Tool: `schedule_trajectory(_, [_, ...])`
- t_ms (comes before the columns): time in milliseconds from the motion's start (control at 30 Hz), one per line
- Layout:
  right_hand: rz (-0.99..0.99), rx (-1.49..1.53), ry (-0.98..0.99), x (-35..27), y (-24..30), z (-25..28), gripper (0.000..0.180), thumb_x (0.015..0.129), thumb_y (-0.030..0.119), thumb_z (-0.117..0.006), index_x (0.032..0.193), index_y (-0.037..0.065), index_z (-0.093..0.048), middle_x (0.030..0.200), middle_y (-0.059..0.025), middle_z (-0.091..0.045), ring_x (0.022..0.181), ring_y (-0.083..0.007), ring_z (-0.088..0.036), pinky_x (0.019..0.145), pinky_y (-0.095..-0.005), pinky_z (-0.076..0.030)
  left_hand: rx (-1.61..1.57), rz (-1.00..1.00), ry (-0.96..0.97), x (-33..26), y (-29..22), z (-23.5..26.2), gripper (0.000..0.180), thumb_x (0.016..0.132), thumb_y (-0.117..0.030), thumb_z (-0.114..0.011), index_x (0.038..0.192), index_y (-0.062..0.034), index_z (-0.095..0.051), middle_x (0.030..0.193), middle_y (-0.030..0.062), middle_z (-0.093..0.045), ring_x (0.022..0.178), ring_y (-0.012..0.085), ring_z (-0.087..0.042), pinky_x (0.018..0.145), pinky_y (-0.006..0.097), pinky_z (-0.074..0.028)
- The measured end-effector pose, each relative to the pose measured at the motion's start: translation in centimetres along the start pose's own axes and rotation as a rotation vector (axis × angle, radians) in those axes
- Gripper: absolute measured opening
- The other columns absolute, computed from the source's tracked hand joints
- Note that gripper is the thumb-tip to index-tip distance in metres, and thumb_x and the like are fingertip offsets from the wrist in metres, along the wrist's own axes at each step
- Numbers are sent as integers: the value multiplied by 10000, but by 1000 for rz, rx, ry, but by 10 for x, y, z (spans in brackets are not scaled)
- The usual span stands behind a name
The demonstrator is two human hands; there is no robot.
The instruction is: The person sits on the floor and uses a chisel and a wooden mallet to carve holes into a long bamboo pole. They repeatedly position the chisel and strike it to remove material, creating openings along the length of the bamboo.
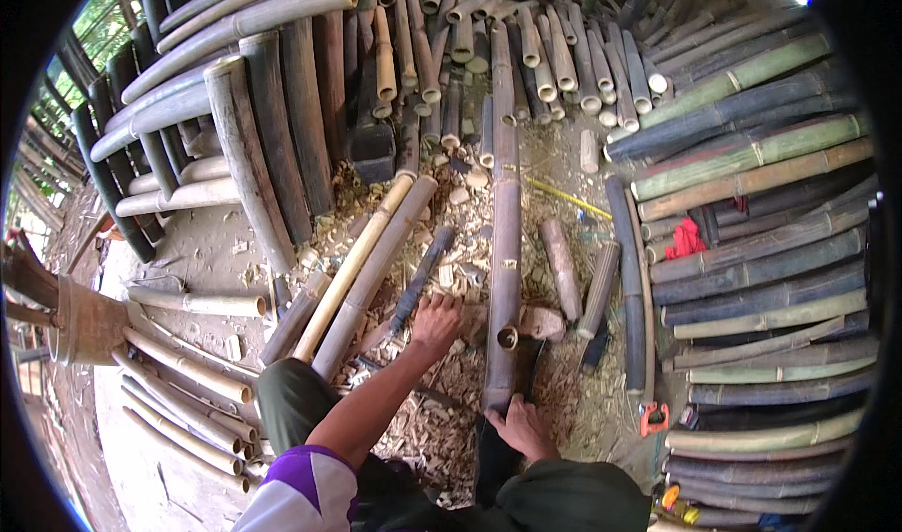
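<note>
A long brown bamboo pole (505,222) runs away from me between my knees, with several holes cut along its upper side. At its near end my right hand (524,429) grips the pole, thumb and fingers at its edge. My left hand (437,325) is lowered over the wood chips, left of the pole and apart from it. Its fingers are curled under, and what they hold, if anything, is hidden. Close beside it lies a tool with a dark wrapped handle (421,278). A pale wood block (542,323) sits just right of the pole.
Wood chips (442,419) cover the ground. Two bamboo lengths (376,273) lie left, and short round pieces (562,267) lie right. Stacked bamboo (761,278) lines the right side, with a red cloth (687,238) on it. A yellow tape measure strip (568,197) and an orange-red tool (653,419) lie nearby.
</note>
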State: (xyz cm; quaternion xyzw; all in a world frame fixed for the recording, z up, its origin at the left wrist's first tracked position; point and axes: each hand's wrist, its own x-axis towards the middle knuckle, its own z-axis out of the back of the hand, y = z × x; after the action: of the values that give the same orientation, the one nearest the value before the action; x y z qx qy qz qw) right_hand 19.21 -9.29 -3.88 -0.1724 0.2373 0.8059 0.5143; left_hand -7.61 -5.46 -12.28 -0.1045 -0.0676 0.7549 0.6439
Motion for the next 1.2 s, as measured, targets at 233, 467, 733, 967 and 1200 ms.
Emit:
schedule_trajectory(233, [-201, 86, -82, 16, 13, -19, 724, 835, 608, -731, 1129, -37, -582, 997, -305, -703, 967, -478, -690, 849, -574, -538, -27, -69, 20, -2, 9, -1, 444, 850, -192, -695, 1268, -66, -610, 1236, 97, -632, 1230, 269, -555, 1012, 419, -429])
schedule_trajectory(467, [-202, 143, -276, 43, 27, -6, 630, 837, 574, -730, 1021, -20, -628, 926, -287, -717, 908, -481, -697, 790, -573, -541, 40, -91, -12, 2, 5, -1, 327, 871, -283, -682, 1154, -119, -689, 1152, 54, -623, 1157, 253, -546, 951, 413, -423])
schedule_trajectory(733, [-218, 148, -179, 103, 46, 51, 849, 793, 682, -735, 1195, -61, -649, 1092, -250, -723, 1033, -420, -705, 912, -509, -545, 60, -33, 168, 0, 4, 12, 335, 895, -263, -668, 1212, -157, -703, 1315, 57, -558, 1274, 250, -466, 1026, 443, -360])
schedule_trajectory(967, [-257, 49, -62, 40, 33, 9, 740, 762, 596, -805, 1071, -64, -677, 1096, -323, -694, 1089, -463, -671, 908, -528, -541, 29, 1, 208, 4, -2, 14, 316, 892, -284, -676, 1190, -191, -729, 1338, 50, -560, 1297, 242, -446, 1038, 455, -341])
schedule_trajectory(1200, [-281, 117, -219, 95, 58, 46, 690, 805, 584, -769, 1072, -41, -651, 1063, -308, -699, 1053, -459, -679, 885, -546, -539, -5, -54, 117, 1, 3, 16, 237, 886, -246, -646, 1078, -157, -751, 1225, 49, -584, 1211, 249, -495, 971, 407, -381])
